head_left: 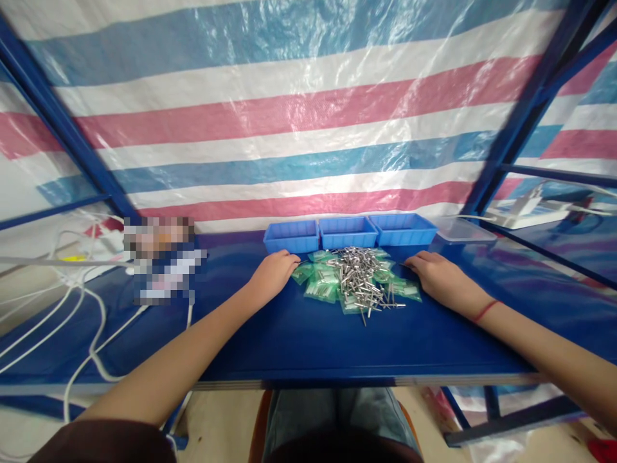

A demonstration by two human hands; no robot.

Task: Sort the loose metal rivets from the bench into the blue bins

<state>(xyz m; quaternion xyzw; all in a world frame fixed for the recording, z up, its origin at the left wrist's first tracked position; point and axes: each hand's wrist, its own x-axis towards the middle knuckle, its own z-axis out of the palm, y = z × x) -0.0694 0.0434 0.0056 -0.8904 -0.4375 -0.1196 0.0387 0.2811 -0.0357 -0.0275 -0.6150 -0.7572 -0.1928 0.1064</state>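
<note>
A heap of shiny metal pop rivets (359, 273) lies in the middle of the blue table, on top of small greenish plastic bags (322, 283) with pieces inside. My left hand (277, 275) rests on the table left of the heap, fingers pinched together, with a thin tip like a rivet's pin poking out towards the bags. On the other side, my right hand (434, 273) is closed the same way, and a similar thin dark tip shows at its fingertips. Most of both held pieces is hidden by the fingers.
Behind the heap stand three blue bins in a row: left (292, 244), middle (348, 241) and right (403, 236). A clear plastic lid or tray (465, 229) lies beyond them. White cables (99, 315) tangle at the left near a blurred-out object (168, 270). Blue frame posts flank the table.
</note>
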